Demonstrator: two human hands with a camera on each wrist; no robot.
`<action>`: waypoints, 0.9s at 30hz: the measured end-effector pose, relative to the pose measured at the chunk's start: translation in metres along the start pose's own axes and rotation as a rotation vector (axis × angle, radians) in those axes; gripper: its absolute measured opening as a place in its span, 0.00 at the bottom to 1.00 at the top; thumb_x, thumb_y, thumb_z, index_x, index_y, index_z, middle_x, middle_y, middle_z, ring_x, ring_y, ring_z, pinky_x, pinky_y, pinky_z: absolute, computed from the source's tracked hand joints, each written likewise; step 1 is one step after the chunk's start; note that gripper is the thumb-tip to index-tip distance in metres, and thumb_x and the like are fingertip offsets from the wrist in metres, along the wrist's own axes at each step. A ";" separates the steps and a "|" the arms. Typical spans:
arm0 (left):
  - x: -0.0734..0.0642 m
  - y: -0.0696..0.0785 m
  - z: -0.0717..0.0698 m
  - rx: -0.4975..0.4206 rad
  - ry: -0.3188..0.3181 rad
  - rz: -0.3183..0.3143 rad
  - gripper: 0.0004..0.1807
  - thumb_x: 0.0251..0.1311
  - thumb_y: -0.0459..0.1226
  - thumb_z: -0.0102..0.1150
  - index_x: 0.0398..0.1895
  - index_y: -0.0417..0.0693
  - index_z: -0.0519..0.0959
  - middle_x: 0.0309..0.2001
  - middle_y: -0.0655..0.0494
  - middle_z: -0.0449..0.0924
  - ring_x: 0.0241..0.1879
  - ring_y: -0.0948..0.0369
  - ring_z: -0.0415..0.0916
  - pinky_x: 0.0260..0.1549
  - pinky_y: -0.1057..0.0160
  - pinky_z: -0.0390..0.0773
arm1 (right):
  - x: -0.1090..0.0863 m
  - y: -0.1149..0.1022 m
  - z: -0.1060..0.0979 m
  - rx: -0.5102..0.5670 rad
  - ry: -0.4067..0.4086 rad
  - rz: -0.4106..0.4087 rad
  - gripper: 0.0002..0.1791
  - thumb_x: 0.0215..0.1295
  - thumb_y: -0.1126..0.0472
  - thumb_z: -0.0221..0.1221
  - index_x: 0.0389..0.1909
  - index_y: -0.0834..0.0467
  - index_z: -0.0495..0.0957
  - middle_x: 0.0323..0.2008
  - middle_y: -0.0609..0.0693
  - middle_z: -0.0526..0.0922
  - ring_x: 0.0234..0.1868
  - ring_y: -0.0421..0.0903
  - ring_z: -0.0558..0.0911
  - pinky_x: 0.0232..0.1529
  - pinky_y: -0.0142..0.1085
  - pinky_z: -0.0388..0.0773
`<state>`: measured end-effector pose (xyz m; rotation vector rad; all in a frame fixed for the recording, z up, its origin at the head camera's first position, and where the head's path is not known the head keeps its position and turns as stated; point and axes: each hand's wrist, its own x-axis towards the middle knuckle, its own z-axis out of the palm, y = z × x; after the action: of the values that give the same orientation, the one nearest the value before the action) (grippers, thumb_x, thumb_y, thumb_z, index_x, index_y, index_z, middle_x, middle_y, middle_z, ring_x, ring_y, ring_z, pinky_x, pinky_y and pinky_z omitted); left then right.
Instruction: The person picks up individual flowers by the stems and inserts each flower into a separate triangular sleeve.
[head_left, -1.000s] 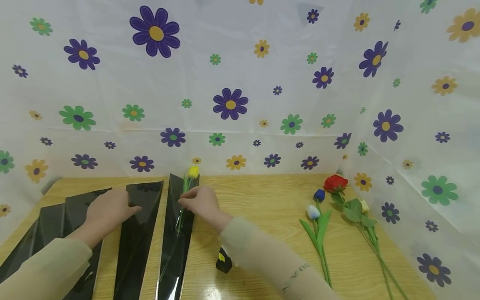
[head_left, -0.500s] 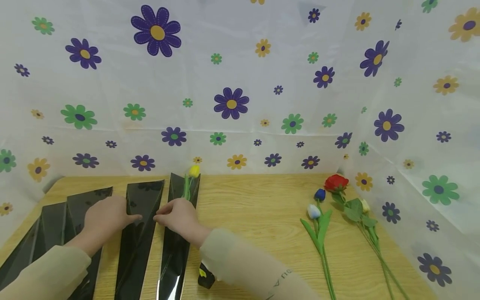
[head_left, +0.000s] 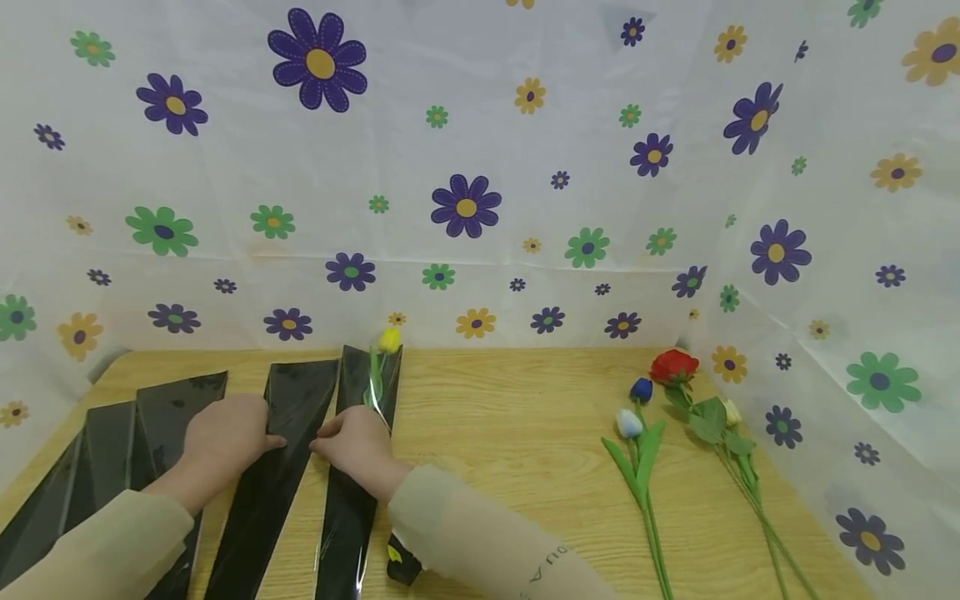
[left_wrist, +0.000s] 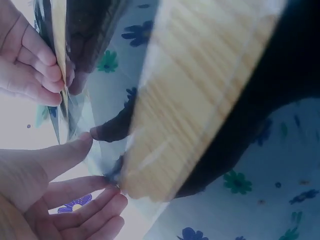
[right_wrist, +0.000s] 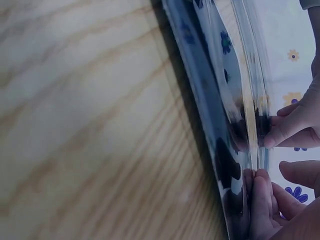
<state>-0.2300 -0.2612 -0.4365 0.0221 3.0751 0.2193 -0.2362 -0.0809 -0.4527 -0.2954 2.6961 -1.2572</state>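
My left hand point(head_left: 228, 433) lies over the left edge of a long black, glossy flower sleeve point(head_left: 300, 400), its thumb stretched out across the face. From the other side, my right hand point(head_left: 356, 446) pinches with thumb and index fingertip at the sleeve's right edge. Beneath that right hand lies another black sleeve point(head_left: 348, 517) with a yellow tulip point(head_left: 389, 340) showing at its top. In the left wrist view, the left thumb and fingers stand apart at the shiny film point(left_wrist: 165, 150). Both hands also show beside the raised sleeve point(right_wrist: 230, 165) in the right wrist view.
Several black sleeves point(head_left: 112, 442) overlap at the left of the wooden table point(head_left: 510, 467). A small black item with a yellow mark point(head_left: 403, 562) sits below the right cuff. At right lie a white-blue tulip point(head_left: 628, 423), a blue tulip point(head_left: 641, 389) and a red rose point(head_left: 673, 365).
My right hand has moved left and down from the tulip's stem to the neighbouring sleeve. My left hand has shifted slightly right, and that sleeve's top has swung right, its lower end left.
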 end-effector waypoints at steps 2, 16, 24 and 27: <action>0.000 0.002 -0.001 0.003 0.006 0.011 0.17 0.59 0.41 0.79 0.23 0.41 0.82 0.18 0.54 0.73 0.20 0.58 0.71 0.20 0.62 0.69 | 0.000 0.000 0.000 0.010 0.001 -0.001 0.04 0.64 0.59 0.75 0.35 0.56 0.94 0.27 0.45 0.92 0.28 0.34 0.84 0.32 0.23 0.80; -0.011 0.015 -0.017 -0.116 0.074 0.023 0.11 0.63 0.37 0.74 0.27 0.39 0.86 0.19 0.53 0.79 0.20 0.57 0.71 0.20 0.61 0.68 | -0.002 0.000 0.006 0.313 0.057 0.117 0.06 0.64 0.62 0.73 0.34 0.61 0.93 0.26 0.47 0.90 0.28 0.33 0.78 0.32 0.26 0.78; -0.014 0.018 -0.031 -0.156 0.111 0.056 0.09 0.64 0.34 0.73 0.28 0.38 0.88 0.17 0.54 0.75 0.19 0.58 0.70 0.19 0.62 0.68 | 0.002 -0.004 0.005 0.577 0.146 0.165 0.11 0.65 0.61 0.74 0.42 0.65 0.91 0.37 0.53 0.92 0.35 0.48 0.93 0.43 0.38 0.90; -0.015 0.020 -0.036 -0.159 0.106 0.064 0.09 0.65 0.35 0.73 0.29 0.38 0.88 0.19 0.54 0.76 0.20 0.58 0.71 0.19 0.62 0.68 | 0.006 -0.005 0.000 0.668 0.162 0.169 0.13 0.65 0.60 0.74 0.43 0.66 0.90 0.40 0.55 0.92 0.38 0.53 0.94 0.47 0.41 0.91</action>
<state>-0.2174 -0.2466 -0.3972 0.1047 3.1533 0.4830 -0.2412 -0.0855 -0.4489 0.1205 2.1724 -2.0764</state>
